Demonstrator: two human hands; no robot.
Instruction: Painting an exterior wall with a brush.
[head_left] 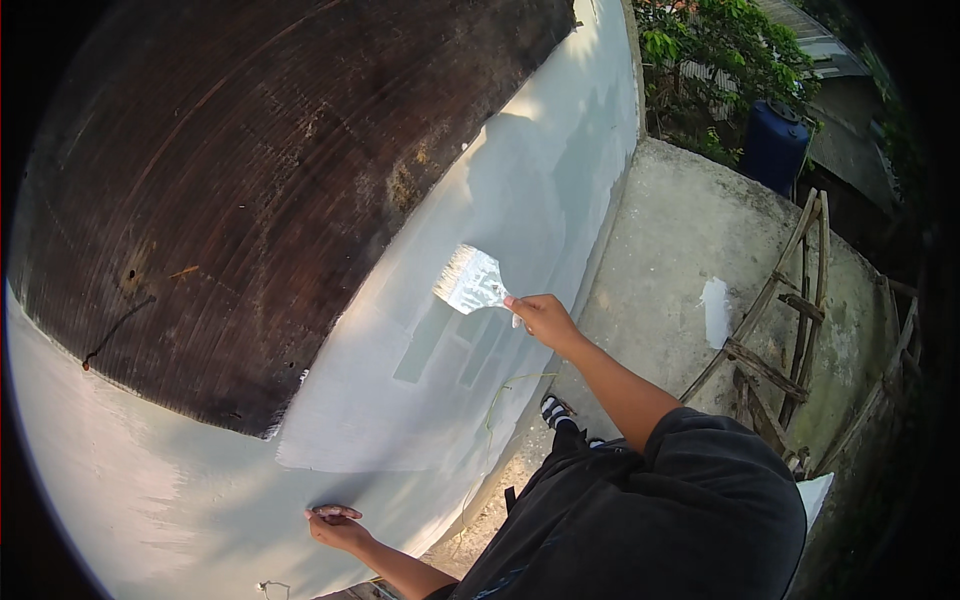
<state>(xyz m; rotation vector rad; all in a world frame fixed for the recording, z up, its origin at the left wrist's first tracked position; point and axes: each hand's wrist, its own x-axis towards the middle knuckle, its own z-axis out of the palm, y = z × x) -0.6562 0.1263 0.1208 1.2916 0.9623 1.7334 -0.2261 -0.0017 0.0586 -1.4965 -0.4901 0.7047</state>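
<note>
My right hand is closed round the handle of a wide paintbrush. The brush has pale bristles, and its body is smeared with white paint. Its bristles point up and left, over or against the pale wall; contact cannot be made out. Fresh white areas and greyer strips show on the wall below the brush. Lower left, my left hand is close to the wall, its fingers curled in. Anything inside them is hidden.
A dark brown ridged panel covers the wall's upper left. Right of the wall runs a concrete floor with a white paint patch. A wooden ladder lies beyond it. A blue drum stands near leafy plants. A thin green cord hangs by the wall.
</note>
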